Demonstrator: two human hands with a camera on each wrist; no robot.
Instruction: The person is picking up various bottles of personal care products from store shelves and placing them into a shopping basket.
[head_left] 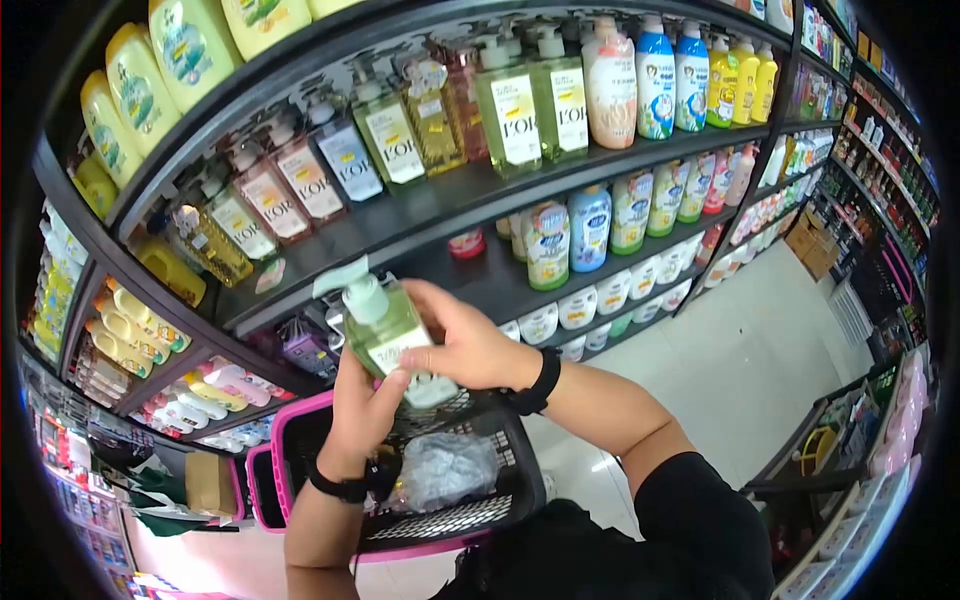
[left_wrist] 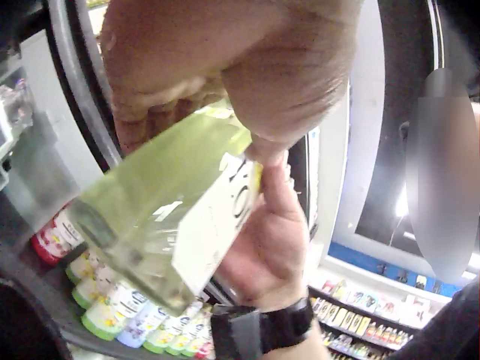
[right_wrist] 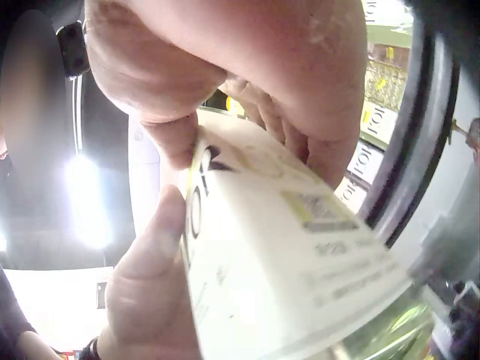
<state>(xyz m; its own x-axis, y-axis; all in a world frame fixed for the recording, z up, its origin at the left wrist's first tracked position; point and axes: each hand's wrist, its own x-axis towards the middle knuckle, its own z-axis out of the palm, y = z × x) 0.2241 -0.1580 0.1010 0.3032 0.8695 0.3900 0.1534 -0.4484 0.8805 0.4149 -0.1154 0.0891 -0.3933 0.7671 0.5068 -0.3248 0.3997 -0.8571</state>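
Both hands grip a green pump bottle with a pale pump head and a white label, held tilted above a shopping basket. The left hand holds its lower left side, thumb on the front. Around the other side curls the right hand, its thumb across the label. In the left wrist view the left hand covers the top of the frame, with the bottle and right hand below. The right wrist view shows the label close up, between right hand and left hand.
Below the hands is a black basket with a pink rim, holding a clear plastic bag. Shelves of pump bottles and other bottles stand in front. A cardboard box is at the lower left.
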